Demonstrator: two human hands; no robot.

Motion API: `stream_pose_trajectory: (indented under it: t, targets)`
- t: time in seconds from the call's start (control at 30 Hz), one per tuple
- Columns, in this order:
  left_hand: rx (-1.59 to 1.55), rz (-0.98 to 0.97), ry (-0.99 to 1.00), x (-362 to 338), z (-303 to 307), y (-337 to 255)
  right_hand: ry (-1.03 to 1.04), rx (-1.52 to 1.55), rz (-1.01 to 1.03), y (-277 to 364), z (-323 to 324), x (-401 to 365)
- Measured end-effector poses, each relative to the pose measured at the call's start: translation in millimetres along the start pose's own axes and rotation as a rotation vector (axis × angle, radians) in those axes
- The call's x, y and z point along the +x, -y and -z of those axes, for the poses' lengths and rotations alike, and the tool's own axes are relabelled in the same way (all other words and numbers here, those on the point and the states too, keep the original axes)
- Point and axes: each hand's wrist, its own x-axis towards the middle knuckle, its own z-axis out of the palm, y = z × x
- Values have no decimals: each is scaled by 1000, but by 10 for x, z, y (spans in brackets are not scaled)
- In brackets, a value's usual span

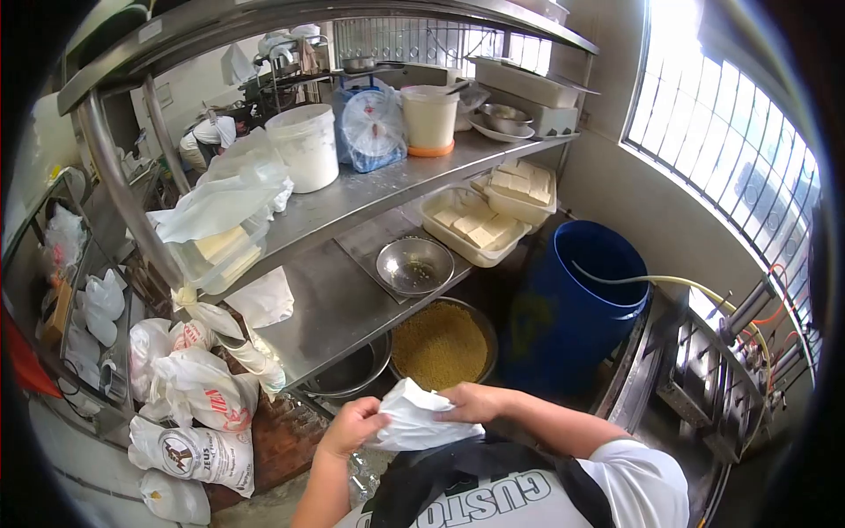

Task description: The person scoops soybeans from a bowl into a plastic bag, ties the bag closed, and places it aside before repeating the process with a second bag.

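A crumpled white bag or cloth (418, 421) is stretched between my two hands, close in front of my body. On its left side my left hand (352, 426) pinches the edge. My right hand (477, 403) grips the upper right edge, fingers partly hidden by the material. Just beyond lies a wide metal basin (444, 345) filled with yellow crumbly grain or meal. A dark metal basin (352, 368) stands to its left, partly under the steel shelf. Higher up, a shallow metal bowl (415, 267) rests on the lower shelf.
Tubs of white blocks (475, 231) stand on the lower shelf. A blue barrel (563, 308) with a hose is at the right. Filled sacks (198, 453) are piled at the left. The upper shelf bears a white bucket (302, 148). A person (209, 136) bends over in the background.
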Motion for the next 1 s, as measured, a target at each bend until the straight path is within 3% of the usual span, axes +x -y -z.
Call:
stream_pose_trajectory:
  t: [0.07,0.13,0.2,0.27,0.33,0.53,0.6,0.63,0.67,0.73,0.77,0.83,0.9,0.93,1.0]
  targets:
    - [165,4,-71,-75,4,-186,-11,-15,46,-38,58,27]
    - [408,44,-87,-148,63,-202,110,-101,74,45,159,23]
    - [435,53,-56,-213,113,-257,134,-41,93,37,155,49]
    - [0,-157,-74,-263,37,-341,164,-148,115,44,202,41]
    - [-48,-215,-93,-274,-10,-479,162,-175,89,-42,195,35]
    - [36,-1,-53,-130,-83,-242,140,-186,50,-203,237,-98]
    - [168,203,44,-79,-165,-44,85,-125,27,-241,281,-175]
    - [341,163,128,-69,-105,233,85,-162,12,-302,306,-179]
    - [558,252,188,-59,-123,265,78,-151,13,-369,275,-189]
    - [842,-136,139,-19,-208,302,-40,-136,-42,-523,198,-203]
    - [845,-134,149,0,-279,274,-178,-163,-42,-637,121,-185]
    - [792,-120,-393,52,-408,201,-627,-334,135,-699,-15,-230]
    - [780,-119,-544,129,-404,155,-940,-542,194,-609,-45,-258]
    - [737,-115,-616,154,-422,105,-936,-540,186,-619,-79,-255]
    - [636,-110,-639,249,-446,144,-731,-295,108,-667,-138,-223]
